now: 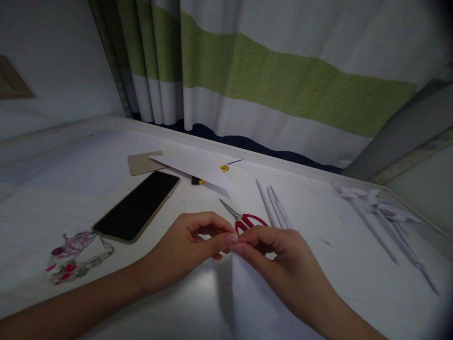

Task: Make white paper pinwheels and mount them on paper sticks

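Note:
My left hand [198, 241] and my right hand [279, 250] meet in front of me, thumbs and forefingers pinched together, fingertips touching. Below them a white paper sheet [255, 302] spreads toward me, its upper corner at my fingertips. The right fingers pinch this corner; the bit between the left thumb and forefinger is hidden. Just beyond my fingertips lie scissors [239, 215] with red handles, blades spread a little and pointing away to the left. The right hand partly covers their handles.
A phone [138, 205] with a beaded charm [67, 271] lies left. Behind it are brown card [143, 163], a loose paper sheet [193, 165] and a yellow-black cutter [198, 181]. Rolled paper sticks [272, 203] and paper pinwheels [382, 208] lie right. A curtain [269, 66] hangs behind.

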A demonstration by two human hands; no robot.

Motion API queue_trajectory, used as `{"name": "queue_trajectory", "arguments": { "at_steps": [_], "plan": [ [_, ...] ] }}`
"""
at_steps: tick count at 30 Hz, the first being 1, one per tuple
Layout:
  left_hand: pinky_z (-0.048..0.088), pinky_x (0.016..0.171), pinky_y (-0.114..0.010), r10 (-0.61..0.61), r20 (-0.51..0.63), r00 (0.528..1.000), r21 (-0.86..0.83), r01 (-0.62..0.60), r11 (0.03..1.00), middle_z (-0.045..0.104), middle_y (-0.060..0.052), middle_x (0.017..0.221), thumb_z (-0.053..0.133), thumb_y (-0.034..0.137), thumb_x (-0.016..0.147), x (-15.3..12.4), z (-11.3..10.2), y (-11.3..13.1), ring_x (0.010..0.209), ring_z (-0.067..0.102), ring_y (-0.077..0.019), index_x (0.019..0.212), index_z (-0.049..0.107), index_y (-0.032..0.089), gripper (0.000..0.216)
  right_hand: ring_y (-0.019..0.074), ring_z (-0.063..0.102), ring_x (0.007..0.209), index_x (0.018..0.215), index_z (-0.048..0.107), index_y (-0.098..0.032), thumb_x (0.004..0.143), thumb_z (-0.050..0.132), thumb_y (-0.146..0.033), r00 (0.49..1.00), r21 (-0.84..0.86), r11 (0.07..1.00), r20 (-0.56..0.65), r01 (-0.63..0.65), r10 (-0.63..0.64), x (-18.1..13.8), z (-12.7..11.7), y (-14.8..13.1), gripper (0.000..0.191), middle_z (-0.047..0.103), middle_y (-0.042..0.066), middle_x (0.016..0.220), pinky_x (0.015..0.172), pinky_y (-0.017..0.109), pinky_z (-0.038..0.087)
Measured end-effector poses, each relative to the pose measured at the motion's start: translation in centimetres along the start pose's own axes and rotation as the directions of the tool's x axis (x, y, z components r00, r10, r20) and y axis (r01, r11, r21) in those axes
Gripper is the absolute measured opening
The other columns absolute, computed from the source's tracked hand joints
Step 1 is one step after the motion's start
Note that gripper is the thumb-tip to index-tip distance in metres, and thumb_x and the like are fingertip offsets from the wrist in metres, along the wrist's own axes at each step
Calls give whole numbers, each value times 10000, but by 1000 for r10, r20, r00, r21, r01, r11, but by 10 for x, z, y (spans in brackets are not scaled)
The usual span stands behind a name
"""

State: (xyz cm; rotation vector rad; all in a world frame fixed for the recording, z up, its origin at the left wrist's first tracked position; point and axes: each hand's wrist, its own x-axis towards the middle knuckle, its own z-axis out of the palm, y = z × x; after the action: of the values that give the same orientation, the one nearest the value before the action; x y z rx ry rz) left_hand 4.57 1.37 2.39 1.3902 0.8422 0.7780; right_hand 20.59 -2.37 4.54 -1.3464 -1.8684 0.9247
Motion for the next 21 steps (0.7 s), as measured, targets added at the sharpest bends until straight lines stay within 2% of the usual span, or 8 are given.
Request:
{"name": "queue_trajectory", "arguments": {
  "at_steps": [5, 12, 17, 21],
  "plan": [
    [504, 556, -183, -7, 12, 1000, -15, 7, 1000, 587, 41, 658, 602, 242, 717, 0, -1, -2, 619, 557, -97, 706, 611, 174, 70, 109, 579, 567, 771, 679, -249, 767, 564, -198, 1000, -30, 1000, -2, 2, -2, 1, 1, 0, 127, 663, -42, 637, 506, 208, 421],
    [508, 556, -166, -42, -27, 999, -111, 39, 993, 563, 62, 655, 588, 228, 731, -1, -4, -4, 602, 552, -70, 708, 568, 170, 65, 129, 592, 608, 714, 660, -208, 745, 581, -219, 991, 41, 990, 17, -134, 133, 1, -1, 2, 85, 674, -10, 674, 539, 218, 436],
    [505, 543, -163, -75, 17, 997, -188, 77, 979, 572, 64, 645, 589, 210, 730, 1, -3, -4, 605, 553, -69, 724, 578, 171, 40, 117, 574, 593, 719, 664, -197, 743, 576, -197, 989, 110, 983, 29, -147, 145, 1, -1, 2, 90, 658, -9, 653, 539, 212, 426],
    [503, 553, -177, -148, 73, 986, -227, 161, 960, 592, 60, 647, 639, 198, 685, 2, -3, -3, 614, 556, -75, 727, 590, 171, 69, 118, 547, 564, 707, 669, -180, 745, 571, -224, 985, 108, 980, 38, -169, 166, 2, -1, 1, 113, 642, 1, 625, 506, 216, 402]
  ]
}}
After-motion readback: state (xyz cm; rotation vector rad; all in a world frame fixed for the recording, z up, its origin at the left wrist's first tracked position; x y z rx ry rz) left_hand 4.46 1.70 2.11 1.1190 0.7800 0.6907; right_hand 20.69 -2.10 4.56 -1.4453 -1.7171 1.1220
